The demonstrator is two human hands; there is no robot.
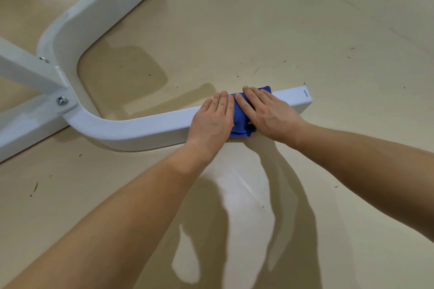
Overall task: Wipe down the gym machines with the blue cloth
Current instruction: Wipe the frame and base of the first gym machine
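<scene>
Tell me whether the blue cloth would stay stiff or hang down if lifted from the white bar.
The crumpled blue fabric cloth would probably hang floppy: it bunches in soft folds and drapes over the white metal frame bar. Being small, it is likely light. It probably slides easily on the smooth paint.

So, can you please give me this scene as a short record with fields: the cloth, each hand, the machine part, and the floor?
cloth: blue fabric cloth, bunched on top of the bar, between and under both hands
left hand: left hand, fingers straight, pressing the cloth's left side
right hand: right hand, fingers straight, pressing the cloth's right side
machine part: white curved metal base bar, lying on the floor; the cloth sits near its right end
joint: silver bolt where the frame pieces meet, at the left
floor: beige glossy floor with small dark specks
</scene>
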